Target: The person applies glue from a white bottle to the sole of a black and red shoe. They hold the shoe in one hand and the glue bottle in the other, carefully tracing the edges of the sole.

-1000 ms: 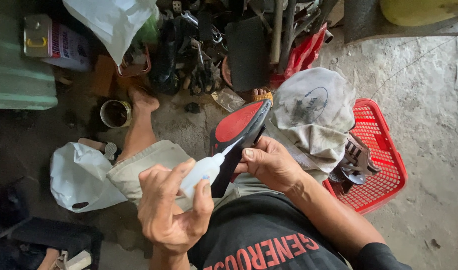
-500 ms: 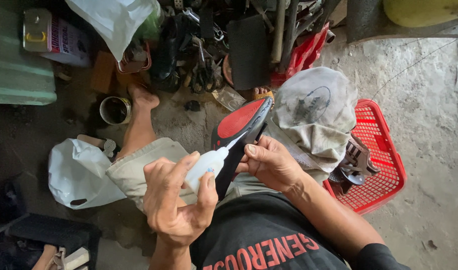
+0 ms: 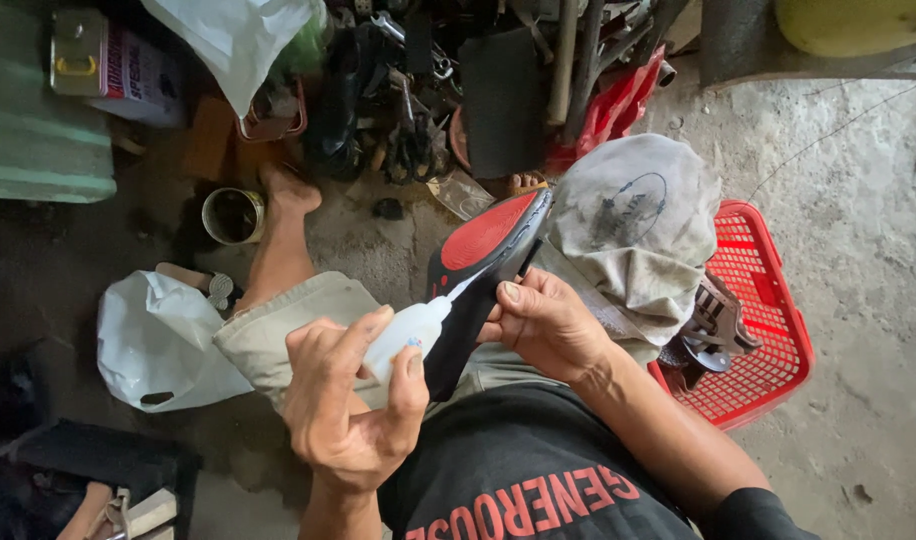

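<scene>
The left hand [image 3: 348,415] is squeezing a white glue bottle [image 3: 406,336], nozzle touching the red-soled shoe [image 3: 483,275] that the right hand [image 3: 543,325] is clasping, its long axis slanting up-right.

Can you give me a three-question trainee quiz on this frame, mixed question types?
1. True or false: the left hand squeezes a small white bottle whose nozzle points at the edge of the shoe.
2. What colour is the shoe's sole, turned up to the camera? A) blue B) red C) white
3. Fill in: the right hand grips the shoe by its ___ edge, the one next to the grey cloth.

Key
1. True; the tip meets the shoe's near edge.
2. B; red sole with black rim.
3. Right; thumb on the rim, fingers hidden behind. The cloth lies partly over the red basket.
</scene>
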